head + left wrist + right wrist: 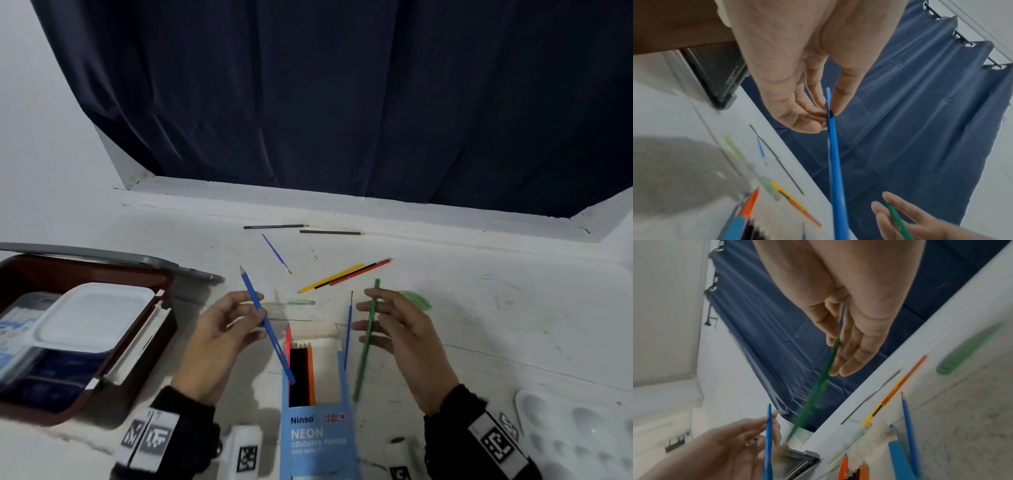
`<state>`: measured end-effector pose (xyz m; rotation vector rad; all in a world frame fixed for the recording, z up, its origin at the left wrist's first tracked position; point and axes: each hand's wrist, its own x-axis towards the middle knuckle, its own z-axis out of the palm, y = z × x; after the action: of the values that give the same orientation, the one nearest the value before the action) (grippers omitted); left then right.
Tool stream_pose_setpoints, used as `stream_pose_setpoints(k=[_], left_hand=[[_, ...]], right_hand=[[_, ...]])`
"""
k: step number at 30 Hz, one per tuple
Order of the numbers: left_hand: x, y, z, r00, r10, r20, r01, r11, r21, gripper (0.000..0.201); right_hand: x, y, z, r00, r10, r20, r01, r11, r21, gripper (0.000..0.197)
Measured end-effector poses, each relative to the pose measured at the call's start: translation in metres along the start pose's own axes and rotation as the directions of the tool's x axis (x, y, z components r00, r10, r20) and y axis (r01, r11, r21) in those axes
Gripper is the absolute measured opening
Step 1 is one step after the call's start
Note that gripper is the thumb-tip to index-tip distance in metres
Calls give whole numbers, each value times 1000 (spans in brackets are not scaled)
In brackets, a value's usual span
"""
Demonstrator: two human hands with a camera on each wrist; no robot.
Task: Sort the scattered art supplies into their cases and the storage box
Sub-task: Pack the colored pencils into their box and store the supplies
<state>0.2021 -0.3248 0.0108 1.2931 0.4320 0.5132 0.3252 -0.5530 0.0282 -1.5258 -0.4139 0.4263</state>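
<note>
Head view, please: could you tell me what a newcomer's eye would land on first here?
Probably the two raised pencils: the left hand holds a long blue coloured pencil and the right hand a green coloured pencil, both above the open light-blue cardboard pencil box at bottom centre. Behind them hangs a big dark navy curtain, and at the left sits an open brown storage case.
</note>
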Motion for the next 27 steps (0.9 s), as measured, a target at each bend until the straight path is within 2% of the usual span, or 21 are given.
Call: stream_pose_setpoints(k=[3,9,16,19,22,27], left_hand=[[-14,-15,0,1000,-30,3,30,999,19,18],[-25,-20,14,998,-34,47,28,991,128,16],[-3,-22,32,989,-5,151,-42,951,308,17],[9,-24,41,978,-19,206,-61,925,375,16],[23,-33,44,969,-51,241,-80,859,506,21],[34,-43,41,951,-65,301,-190,644,741,32]], right_hand=[[-2,5,-2,995,89,-52,-79,982,172,30],[2,23,-2,945,255,-207,-223,960,167,20],[4,34,4,932,350,-95,-340,935,104,24],[5,37,10,928,371,-30,-372,928,4,25],[7,41,18,931,365,28,-356,920,-162,29],[10,49,26,933,339,121,-258,865,-429,25]])
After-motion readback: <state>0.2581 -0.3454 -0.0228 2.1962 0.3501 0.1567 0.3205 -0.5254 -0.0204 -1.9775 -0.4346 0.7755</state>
